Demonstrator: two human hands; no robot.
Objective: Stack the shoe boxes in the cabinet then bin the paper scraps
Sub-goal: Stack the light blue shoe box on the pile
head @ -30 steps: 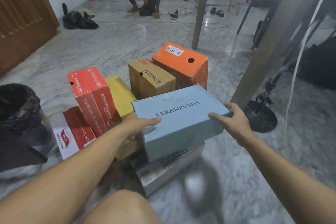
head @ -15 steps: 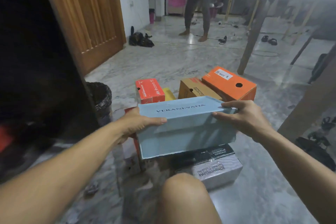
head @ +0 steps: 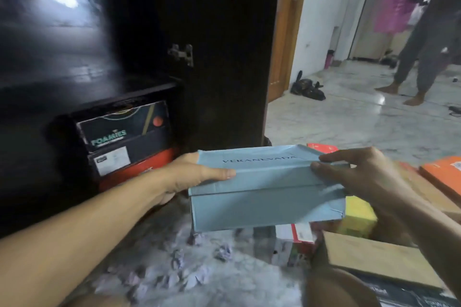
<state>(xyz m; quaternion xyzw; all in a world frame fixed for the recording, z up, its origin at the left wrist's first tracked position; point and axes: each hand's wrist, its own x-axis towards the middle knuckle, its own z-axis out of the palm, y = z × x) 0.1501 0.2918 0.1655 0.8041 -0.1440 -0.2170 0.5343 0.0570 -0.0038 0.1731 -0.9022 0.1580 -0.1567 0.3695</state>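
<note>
Gripping a pale blue shoe box (head: 267, 187) by its ends, left hand (head: 192, 177) and right hand (head: 359, 177) curled round the lid edges; hovering beside the dark cabinet (head: 212, 57), near a stacked black box (head: 124, 129); lying below, paper scraps (head: 179, 271).

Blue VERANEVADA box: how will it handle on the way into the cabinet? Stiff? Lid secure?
The blue box probably flexes: its lid is creased and dented. Likely light, as the left hand and right hand grip only its ends. The lid edge looks loose, so it may lift.
</note>
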